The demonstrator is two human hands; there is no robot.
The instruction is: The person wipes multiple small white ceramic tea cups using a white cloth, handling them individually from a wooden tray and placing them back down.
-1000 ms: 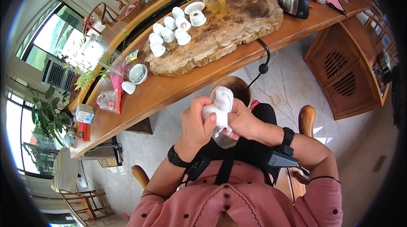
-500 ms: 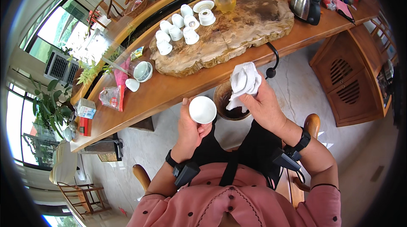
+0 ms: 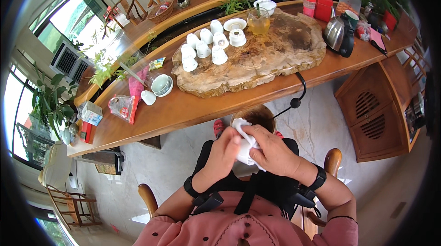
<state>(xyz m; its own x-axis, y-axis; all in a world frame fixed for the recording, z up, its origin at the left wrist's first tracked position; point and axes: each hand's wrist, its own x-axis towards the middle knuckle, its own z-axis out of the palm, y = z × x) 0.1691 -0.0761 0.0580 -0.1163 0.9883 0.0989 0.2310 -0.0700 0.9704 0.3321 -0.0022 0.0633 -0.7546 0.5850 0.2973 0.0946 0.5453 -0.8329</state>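
Observation:
Both hands meet over my lap around a small white cup (image 3: 243, 156), partly hidden by fingers and cloth. My left hand (image 3: 222, 155) is closed on the cup's left side, thumb pointing up. From the right, my right hand (image 3: 274, 152) grips a folded white cloth (image 3: 241, 125) and presses it against the cup. Whether the cloth reaches inside the cup is hidden. Beyond, on a slab-like wooden tea tray (image 3: 275, 60), several white cups (image 3: 202, 49) stand mostly upside down, beside a white saucer (image 3: 234, 24) and a glass pitcher (image 3: 258, 24) of yellow liquid.
Left on the wooden table (image 3: 183, 116) are pale green bowls (image 3: 161, 85), a tipped white cup (image 3: 148, 97) and a red-edged bag (image 3: 123, 107). A kettle (image 3: 337, 34) stands right of the tray. A bucket (image 3: 257, 116) sits below the table edge; a black hose (image 3: 303, 89) hangs down.
My hands have come together, bringing the cloth from the right onto the cup. The cup has moved right and lower, and the head view has shifted.

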